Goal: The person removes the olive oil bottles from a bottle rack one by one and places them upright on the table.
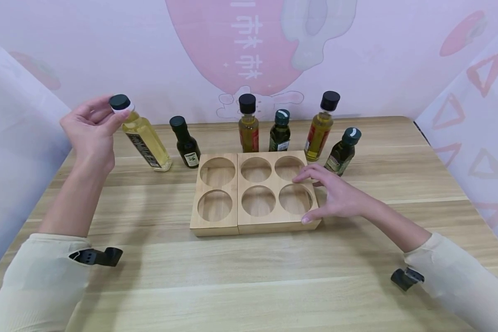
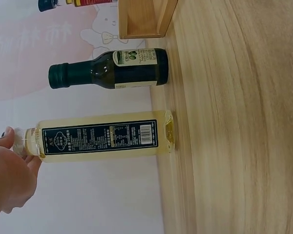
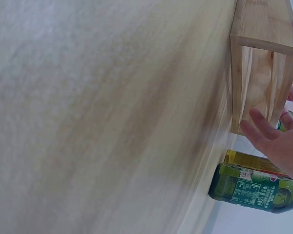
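My left hand (image 1: 92, 133) pinches the neck of a tall, pale yellow oil bottle (image 1: 147, 140) just below its dark cap. In the left wrist view the bottle's black label (image 2: 100, 137) shows, and its base is right at the tabletop. My right hand (image 1: 336, 191) is spread at the right end of a wooden bottle rack (image 1: 234, 221), thumb by the front corner and index finger over the top. The right wrist view shows loosely bent fingers (image 3: 263, 126) beside the rack's hollow end (image 3: 261, 87). The rack has several round holes with nothing in them.
A small dark bottle (image 1: 187, 146) stands left of the rack. Behind it are a red-labelled oil bottle (image 1: 249, 131) and a dark green bottle (image 1: 280, 136). Another oil bottle (image 1: 318, 133) and a green-capped bottle (image 1: 341, 154) stand near the right hand. A printed wall sheet (image 1: 128, 50) borders the table.
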Available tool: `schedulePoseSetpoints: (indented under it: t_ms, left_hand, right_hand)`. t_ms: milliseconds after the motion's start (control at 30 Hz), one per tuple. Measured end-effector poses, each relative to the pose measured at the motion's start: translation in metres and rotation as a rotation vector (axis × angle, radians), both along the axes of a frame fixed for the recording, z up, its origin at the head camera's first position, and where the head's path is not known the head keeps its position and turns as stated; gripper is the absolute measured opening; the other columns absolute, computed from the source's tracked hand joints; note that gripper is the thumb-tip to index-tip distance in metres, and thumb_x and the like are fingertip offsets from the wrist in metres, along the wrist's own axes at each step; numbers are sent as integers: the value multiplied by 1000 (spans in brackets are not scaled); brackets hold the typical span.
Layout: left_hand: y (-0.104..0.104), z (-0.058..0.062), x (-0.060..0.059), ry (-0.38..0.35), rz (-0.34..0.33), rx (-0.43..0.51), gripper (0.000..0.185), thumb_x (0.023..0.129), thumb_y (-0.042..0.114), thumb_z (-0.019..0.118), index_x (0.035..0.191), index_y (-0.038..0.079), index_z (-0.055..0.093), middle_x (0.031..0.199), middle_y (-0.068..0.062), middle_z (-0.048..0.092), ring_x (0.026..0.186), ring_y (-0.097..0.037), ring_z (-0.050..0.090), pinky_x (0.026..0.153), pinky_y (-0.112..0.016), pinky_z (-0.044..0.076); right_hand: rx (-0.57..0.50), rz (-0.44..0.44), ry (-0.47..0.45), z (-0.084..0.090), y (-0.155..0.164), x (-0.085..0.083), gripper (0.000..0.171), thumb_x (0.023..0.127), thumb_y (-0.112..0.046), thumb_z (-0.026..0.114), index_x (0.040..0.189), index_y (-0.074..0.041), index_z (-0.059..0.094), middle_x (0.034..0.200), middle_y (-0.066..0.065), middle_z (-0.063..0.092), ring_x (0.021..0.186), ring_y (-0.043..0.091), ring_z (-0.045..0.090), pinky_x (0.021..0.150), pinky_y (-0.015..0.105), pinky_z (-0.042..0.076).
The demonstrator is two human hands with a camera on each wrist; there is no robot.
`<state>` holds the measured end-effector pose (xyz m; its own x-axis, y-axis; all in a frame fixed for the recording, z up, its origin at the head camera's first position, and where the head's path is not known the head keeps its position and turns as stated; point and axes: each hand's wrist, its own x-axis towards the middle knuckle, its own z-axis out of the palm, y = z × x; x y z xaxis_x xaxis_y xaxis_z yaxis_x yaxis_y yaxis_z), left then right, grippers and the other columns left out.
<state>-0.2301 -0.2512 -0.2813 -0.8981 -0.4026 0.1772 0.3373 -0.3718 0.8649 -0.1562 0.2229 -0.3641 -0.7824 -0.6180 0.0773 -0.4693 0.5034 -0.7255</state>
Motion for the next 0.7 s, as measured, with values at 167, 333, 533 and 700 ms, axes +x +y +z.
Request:
schedulePoseSetpoints:
  t_ms: [167, 333, 533, 700]
  left_hand:
    - [-3, -3, -2, 5, 5, 16, 39, 69, -26, 82, 102, -7, 74, 90, -13, 79, 79, -18, 78, 67, -21, 60]
    - [-4, -4, -2, 1, 8, 15, 39, 69, -25, 83, 102, -6, 75, 91, -13, 79, 79, -18, 78, 66, -21, 60]
    - [-3, -5, -2, 11, -2, 17, 39, 69, -25, 82, 103, -7, 75, 91, -13, 79, 80, -18, 78, 68, -21, 60]
    - [-4, -7, -4, 19, -11, 11, 38, 70, -24, 82, 104, -7, 74, 93, -13, 79, 83, -18, 78, 73, -21, 61]
  right_hand:
    - [-1, 0, 0, 1, 0, 1, 83, 68, -27, 99, 137, -6, 58, 143, 13, 48, 133, 32, 48, 107, 60, 46]
    - [-3, 2, 8, -1, 1, 0, 80, 69, -27, 98, 136, -7, 59, 141, 11, 49, 132, 31, 48, 107, 60, 46]
    - [-11, 4, 12, -2, 1, 0, 79, 70, -27, 98, 135, -6, 60, 141, 13, 50, 131, 33, 49, 106, 61, 47]
    - [-6, 2, 11, -2, 1, 0, 81, 69, -27, 98, 137, -6, 59, 143, 16, 48, 133, 33, 47, 107, 61, 46]
